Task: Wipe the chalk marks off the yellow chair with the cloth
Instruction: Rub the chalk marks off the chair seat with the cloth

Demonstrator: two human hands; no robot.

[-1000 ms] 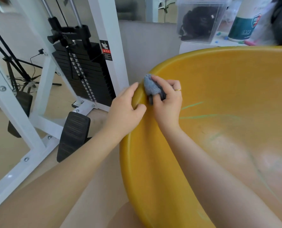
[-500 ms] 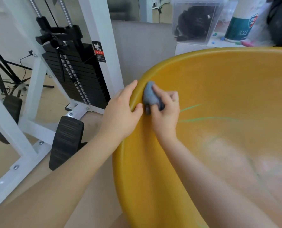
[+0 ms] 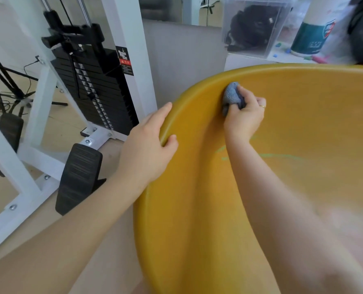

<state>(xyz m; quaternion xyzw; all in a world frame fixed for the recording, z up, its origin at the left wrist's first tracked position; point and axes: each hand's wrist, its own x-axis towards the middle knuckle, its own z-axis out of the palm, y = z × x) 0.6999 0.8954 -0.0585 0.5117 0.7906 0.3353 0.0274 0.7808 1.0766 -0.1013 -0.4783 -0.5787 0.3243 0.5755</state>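
While the left hand [image 3: 148, 149] gripped the yellow chair [image 3: 197, 209] by its rim, the right hand [image 3: 245, 115] pinched the bunched cloth [image 3: 231, 96] against the inner wall below the rim, so firm strokes toward the green chalk marks [image 3: 271, 155] seemed best.

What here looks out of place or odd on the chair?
Only the green chalk lines left on the yellow chair, below the right hand pressing the blue cloth near the rim. The left hand grips the rim. Nothing looks spilled or damaged.
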